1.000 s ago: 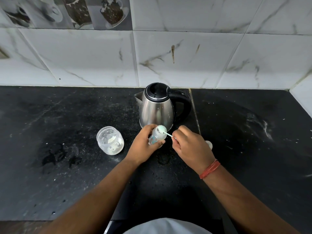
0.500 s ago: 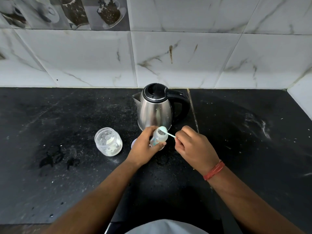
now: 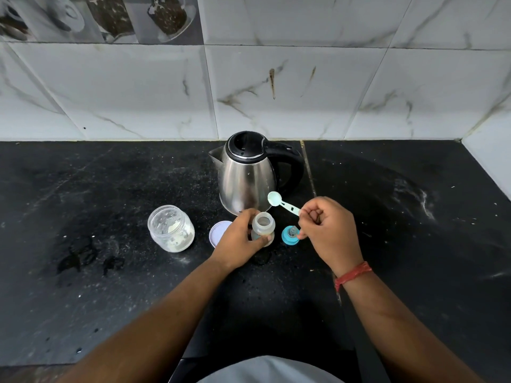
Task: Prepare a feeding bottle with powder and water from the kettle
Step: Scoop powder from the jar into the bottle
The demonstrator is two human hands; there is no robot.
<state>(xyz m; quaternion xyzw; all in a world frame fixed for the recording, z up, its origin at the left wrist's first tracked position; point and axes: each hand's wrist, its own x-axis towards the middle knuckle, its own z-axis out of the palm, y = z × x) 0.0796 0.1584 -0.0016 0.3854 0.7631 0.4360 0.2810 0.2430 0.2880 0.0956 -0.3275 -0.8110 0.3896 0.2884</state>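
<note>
Pale green scoop [image 3: 283, 203] pinched in my right hand [image 3: 327, 230], bowl looks empty, raised just above bottle [image 3: 262, 226]. Left hand [image 3: 240, 241] grips open bottle on counter. Powder step looks near done. Kettle [image 3: 247, 172] beyond hands untouched; water, teat cap [image 3: 290, 235] left.

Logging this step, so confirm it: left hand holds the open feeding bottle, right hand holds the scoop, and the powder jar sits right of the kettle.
Wrong on one point: the head view shows the powder jar left of the kettle, not right. The left hand does hold the open feeding bottle; the right hand holds the scoop.
</note>
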